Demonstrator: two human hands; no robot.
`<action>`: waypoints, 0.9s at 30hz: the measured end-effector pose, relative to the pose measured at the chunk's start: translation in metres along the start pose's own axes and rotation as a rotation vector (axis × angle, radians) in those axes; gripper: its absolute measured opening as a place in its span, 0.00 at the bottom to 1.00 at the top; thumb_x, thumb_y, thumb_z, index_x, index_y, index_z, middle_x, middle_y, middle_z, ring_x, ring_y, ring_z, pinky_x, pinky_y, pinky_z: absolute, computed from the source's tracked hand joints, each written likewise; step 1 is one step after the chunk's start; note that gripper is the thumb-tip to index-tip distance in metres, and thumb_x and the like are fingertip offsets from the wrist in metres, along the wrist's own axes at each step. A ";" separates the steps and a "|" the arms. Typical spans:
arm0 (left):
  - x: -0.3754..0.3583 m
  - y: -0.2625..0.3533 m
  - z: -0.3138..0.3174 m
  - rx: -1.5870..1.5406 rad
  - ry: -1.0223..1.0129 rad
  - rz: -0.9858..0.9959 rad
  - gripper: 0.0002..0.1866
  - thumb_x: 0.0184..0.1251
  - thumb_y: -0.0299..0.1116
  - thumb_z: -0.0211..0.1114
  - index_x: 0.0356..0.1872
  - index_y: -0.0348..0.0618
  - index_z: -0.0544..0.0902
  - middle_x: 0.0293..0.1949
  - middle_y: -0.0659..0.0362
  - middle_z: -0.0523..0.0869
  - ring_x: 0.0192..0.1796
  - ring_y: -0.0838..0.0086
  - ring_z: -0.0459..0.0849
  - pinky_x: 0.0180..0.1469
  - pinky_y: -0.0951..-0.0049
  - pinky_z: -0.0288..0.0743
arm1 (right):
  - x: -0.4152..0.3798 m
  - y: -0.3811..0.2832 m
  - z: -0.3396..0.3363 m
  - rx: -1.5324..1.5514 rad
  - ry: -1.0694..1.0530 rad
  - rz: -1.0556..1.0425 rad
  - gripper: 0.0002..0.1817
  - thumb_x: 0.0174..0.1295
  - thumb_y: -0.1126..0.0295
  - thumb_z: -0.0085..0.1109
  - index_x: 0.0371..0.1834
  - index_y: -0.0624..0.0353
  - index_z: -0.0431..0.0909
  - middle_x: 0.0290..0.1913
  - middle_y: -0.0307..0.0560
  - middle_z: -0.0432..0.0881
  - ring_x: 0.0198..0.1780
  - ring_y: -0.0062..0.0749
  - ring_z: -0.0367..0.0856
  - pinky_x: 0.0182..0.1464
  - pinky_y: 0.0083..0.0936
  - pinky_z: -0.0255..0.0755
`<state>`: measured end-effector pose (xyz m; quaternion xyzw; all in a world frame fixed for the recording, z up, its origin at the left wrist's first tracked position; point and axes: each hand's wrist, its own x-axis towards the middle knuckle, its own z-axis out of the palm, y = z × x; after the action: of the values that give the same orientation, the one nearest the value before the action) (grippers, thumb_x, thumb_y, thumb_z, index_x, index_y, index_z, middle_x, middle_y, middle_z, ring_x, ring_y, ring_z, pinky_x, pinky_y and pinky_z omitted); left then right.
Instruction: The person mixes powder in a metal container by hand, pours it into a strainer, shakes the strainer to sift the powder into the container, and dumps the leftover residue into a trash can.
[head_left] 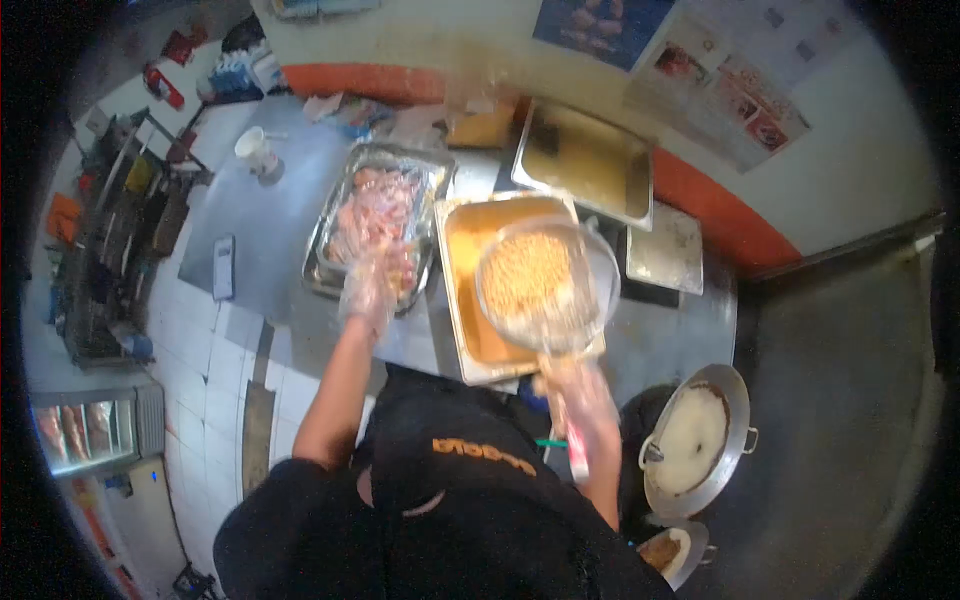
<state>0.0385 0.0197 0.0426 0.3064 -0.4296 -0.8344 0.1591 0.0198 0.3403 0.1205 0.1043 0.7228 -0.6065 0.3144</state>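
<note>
My right hand [585, 402], in a clear plastic glove, is closed around the handle of a round strainer [597, 312]. Pale yellow crumb-like bits [525, 275] fill much of the strainer. It sits over a deep steel pan [462, 345] with an orange-brown layer inside. My left hand [370, 290], also gloved, is at the near end of a metal tray [322, 235] of raw meat pieces [375, 205]. Its fingers are blurred against the meat, so I cannot make out whether they grip any.
Behind the strainer stands a steel pan of yellowish liquid [590, 165], with a flat tray [665, 250] beside it. A wok of pale, foamy liquid [690, 440] and a smaller pan [665, 555] are at right. A phone [223, 267] and white cup [257, 152] lie left.
</note>
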 end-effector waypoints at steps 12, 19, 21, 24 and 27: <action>-0.008 -0.034 -0.003 0.140 0.075 0.051 0.20 0.73 0.45 0.52 0.46 0.35 0.80 0.27 0.57 0.79 0.27 0.75 0.77 0.31 0.76 0.74 | 0.012 0.023 -0.002 -0.422 0.131 -0.219 0.17 0.61 0.56 0.60 0.28 0.62 0.79 0.30 0.47 0.82 0.33 0.25 0.77 0.36 0.28 0.72; 0.013 -0.044 0.009 0.169 -0.063 0.114 0.22 0.75 0.46 0.48 0.45 0.35 0.78 0.30 0.57 0.80 0.29 0.75 0.77 0.32 0.77 0.74 | -0.002 0.009 0.017 0.288 0.047 -0.042 0.15 0.60 0.58 0.63 0.29 0.60 0.77 0.23 0.43 0.78 0.22 0.22 0.72 0.22 0.21 0.64; -0.003 -0.041 0.019 0.128 -0.091 0.111 0.22 0.75 0.47 0.47 0.45 0.35 0.78 0.30 0.57 0.80 0.29 0.75 0.77 0.32 0.77 0.73 | -0.005 -0.001 0.008 0.084 0.039 -0.029 0.15 0.60 0.59 0.62 0.25 0.60 0.77 0.19 0.42 0.76 0.17 0.22 0.70 0.17 0.21 0.63; 0.003 -0.036 0.026 0.025 -0.123 0.150 0.21 0.75 0.45 0.49 0.44 0.33 0.78 0.29 0.56 0.80 0.29 0.74 0.77 0.32 0.75 0.73 | -0.025 0.011 -0.006 -0.049 -0.025 0.053 0.17 0.60 0.57 0.60 0.23 0.60 0.77 0.19 0.42 0.77 0.16 0.22 0.70 0.16 0.22 0.65; 0.002 -0.042 0.013 0.105 -0.062 0.118 0.20 0.74 0.44 0.51 0.43 0.32 0.77 0.28 0.56 0.80 0.29 0.74 0.77 0.32 0.74 0.74 | -0.007 -0.010 0.011 -0.148 0.077 -0.003 0.19 0.61 0.55 0.58 0.23 0.62 0.80 0.21 0.44 0.80 0.19 0.24 0.73 0.20 0.22 0.68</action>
<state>0.0281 0.0512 0.0130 0.2625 -0.4948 -0.8090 0.1783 0.0234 0.3290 0.1316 0.1030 0.7773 -0.5473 0.2926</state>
